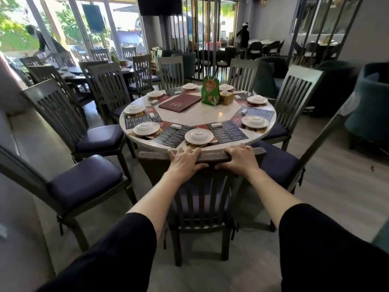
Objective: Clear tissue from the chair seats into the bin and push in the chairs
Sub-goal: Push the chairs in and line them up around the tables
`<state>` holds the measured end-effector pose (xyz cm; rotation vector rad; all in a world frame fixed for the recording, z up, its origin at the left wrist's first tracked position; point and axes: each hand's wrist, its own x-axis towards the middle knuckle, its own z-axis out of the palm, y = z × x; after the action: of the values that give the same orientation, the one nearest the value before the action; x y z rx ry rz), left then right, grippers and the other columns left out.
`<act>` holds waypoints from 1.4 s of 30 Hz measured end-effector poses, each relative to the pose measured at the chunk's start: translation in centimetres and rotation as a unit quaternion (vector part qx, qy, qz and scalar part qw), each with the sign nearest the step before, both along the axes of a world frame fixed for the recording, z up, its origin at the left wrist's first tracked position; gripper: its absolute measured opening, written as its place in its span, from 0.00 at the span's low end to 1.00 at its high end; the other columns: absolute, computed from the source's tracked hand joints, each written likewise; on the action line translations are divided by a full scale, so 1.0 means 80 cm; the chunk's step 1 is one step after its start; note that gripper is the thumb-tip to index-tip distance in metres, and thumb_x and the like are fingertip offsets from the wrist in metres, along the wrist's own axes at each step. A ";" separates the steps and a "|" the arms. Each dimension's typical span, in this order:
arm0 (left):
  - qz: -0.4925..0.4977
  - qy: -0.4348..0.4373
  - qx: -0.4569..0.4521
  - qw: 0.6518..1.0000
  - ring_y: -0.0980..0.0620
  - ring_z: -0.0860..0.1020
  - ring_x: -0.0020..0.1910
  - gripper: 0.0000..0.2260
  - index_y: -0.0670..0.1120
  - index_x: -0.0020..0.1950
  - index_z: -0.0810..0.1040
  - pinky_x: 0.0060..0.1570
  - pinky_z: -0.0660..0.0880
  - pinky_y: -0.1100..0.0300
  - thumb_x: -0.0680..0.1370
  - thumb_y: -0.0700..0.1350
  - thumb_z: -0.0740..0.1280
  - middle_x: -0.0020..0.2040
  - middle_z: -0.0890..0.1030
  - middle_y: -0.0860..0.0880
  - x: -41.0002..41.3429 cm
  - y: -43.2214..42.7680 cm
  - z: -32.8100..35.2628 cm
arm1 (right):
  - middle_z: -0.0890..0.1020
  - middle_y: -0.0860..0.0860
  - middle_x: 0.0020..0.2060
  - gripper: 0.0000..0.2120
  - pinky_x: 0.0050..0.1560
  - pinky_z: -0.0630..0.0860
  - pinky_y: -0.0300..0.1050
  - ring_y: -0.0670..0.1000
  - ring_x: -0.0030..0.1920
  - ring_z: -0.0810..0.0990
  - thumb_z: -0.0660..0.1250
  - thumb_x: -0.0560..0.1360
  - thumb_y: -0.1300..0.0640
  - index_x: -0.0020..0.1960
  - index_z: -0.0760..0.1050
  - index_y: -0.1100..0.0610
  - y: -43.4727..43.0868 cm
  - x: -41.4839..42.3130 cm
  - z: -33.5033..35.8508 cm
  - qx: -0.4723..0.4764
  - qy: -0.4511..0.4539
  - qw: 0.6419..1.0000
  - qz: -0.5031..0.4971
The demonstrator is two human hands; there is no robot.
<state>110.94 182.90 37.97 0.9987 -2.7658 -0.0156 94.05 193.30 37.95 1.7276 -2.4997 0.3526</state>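
Right, near chair (201, 209) sits dead centre, back towards the person, its top rail (150, 155) just beside the rim of the table (210, 114). Left hand (185, 160) and right hand (239, 158) both clamp that rail, close together near its middle, fingers over the top, thumbs on the near face.

Judgement: solid wood frame, stiff, fairly heavy, with a padded seat tied on. Legs will likely drag on the floor, not glide. The rail is the right hold, since it's symmetric and keeps the push straight. A wider grip would control twist better.

The seat shows only through the slats. No tissue visible there, but can't rule it out. Bin is not in view.

Clearance: the rail looks nearly at the rim, so little travel is left. Fingers on the rail's far side risk a pinch against the table edge. Plate (199, 136) sits close to the rim just past the hands and a bump could rattle it.

Right chair (275, 163) is just beside the near chair, angled in, so it's tight there. Left chair (84, 182) is pulled out, with open floor between. Its seat and the next left chair (99, 138) show no tissue. Far chairs (171, 70) look tucked in.
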 end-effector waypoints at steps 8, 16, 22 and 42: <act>-0.005 -0.032 0.024 0.999 0.39 0.65 0.64 0.21 0.53 0.63 0.67 0.63 0.52 0.31 0.76 0.64 0.58 0.62 0.72 0.44 0.006 -0.021 0.007 | 0.75 0.52 0.62 0.31 0.64 0.60 0.52 0.55 0.64 0.67 0.65 0.69 0.32 0.65 0.71 0.48 -0.018 0.011 0.009 0.039 -0.011 0.999 -0.013; -0.016 -0.029 0.037 0.999 0.38 0.62 0.66 0.20 0.53 0.62 0.66 0.63 0.50 0.28 0.77 0.63 0.57 0.65 0.69 0.43 -0.030 -0.031 0.004 | 0.76 0.51 0.58 0.27 0.61 0.61 0.52 0.55 0.61 0.69 0.66 0.68 0.32 0.59 0.74 0.48 -0.031 -0.028 0.012 0.050 -0.037 0.998 -0.012; -0.015 -0.036 0.034 0.999 0.39 0.63 0.65 0.22 0.53 0.64 0.66 0.63 0.51 0.30 0.76 0.64 0.57 0.64 0.70 0.44 -0.022 -0.056 0.006 | 0.77 0.50 0.56 0.26 0.62 0.62 0.53 0.55 0.60 0.69 0.66 0.66 0.30 0.54 0.75 0.48 -0.054 -0.021 0.002 0.025 -0.035 0.999 -0.022; -0.003 -0.022 0.037 0.999 0.39 0.63 0.65 0.21 0.51 0.62 0.66 0.62 0.51 0.27 0.76 0.63 0.60 0.62 0.69 0.43 -0.010 -0.046 0.005 | 0.77 0.51 0.57 0.27 0.59 0.62 0.51 0.54 0.59 0.70 0.63 0.69 0.30 0.56 0.73 0.50 -0.040 0.001 0.001 0.012 -0.003 1.000 -0.026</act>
<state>110.15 179.19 38.37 1.0209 -2.8276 -0.0974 94.12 190.10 37.99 1.6692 -2.5584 0.3255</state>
